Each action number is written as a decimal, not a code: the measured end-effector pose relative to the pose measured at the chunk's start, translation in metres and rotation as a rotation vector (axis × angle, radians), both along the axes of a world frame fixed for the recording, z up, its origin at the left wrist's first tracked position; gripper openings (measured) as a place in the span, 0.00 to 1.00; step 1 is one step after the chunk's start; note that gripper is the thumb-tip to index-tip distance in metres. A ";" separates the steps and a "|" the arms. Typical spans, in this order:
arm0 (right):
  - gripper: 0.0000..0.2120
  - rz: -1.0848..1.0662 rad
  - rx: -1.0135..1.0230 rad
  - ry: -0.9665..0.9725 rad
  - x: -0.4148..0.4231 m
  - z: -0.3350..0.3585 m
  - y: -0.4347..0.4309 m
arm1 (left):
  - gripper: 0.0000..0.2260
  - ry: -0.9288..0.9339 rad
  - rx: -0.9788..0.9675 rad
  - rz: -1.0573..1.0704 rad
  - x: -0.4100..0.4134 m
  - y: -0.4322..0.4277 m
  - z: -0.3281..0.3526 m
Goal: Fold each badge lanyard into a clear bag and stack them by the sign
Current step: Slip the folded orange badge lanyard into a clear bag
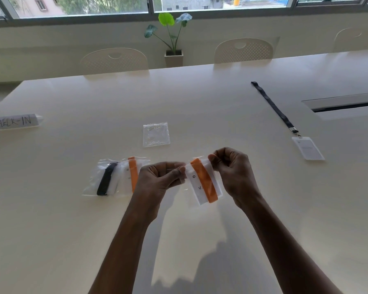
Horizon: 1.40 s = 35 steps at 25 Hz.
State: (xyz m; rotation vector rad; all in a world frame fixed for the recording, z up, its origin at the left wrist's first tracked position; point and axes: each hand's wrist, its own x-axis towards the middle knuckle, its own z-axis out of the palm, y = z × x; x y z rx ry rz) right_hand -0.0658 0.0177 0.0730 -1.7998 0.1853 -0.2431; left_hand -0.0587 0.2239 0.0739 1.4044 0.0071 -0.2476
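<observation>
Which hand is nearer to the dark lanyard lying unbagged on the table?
Right. The right hand, pinching one top corner of the held bag, sits to the left of the dark lanyard; the left hand pinches the other corner, even farther left.

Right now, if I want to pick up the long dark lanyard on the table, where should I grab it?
Probably the metal clip between lanyard and badge, pinched from above. The lanyard lies flat and straight on the table, so the clip is its one raised part.
</observation>
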 end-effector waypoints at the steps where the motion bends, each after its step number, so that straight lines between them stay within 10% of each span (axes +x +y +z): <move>1: 0.07 0.006 -0.001 0.000 0.001 0.001 0.003 | 0.13 0.001 -0.007 0.018 0.001 0.003 0.001; 15: 0.09 0.102 0.198 0.119 0.022 -0.006 0.063 | 0.04 0.036 0.109 0.149 0.021 0.068 -0.011; 22: 0.10 0.051 0.305 0.378 0.075 -0.044 0.102 | 0.04 -0.198 0.722 0.177 0.066 0.097 -0.021; 35: 0.09 -0.101 -0.509 0.150 0.114 -0.070 0.105 | 0.07 -0.358 1.060 0.089 0.126 0.082 -0.045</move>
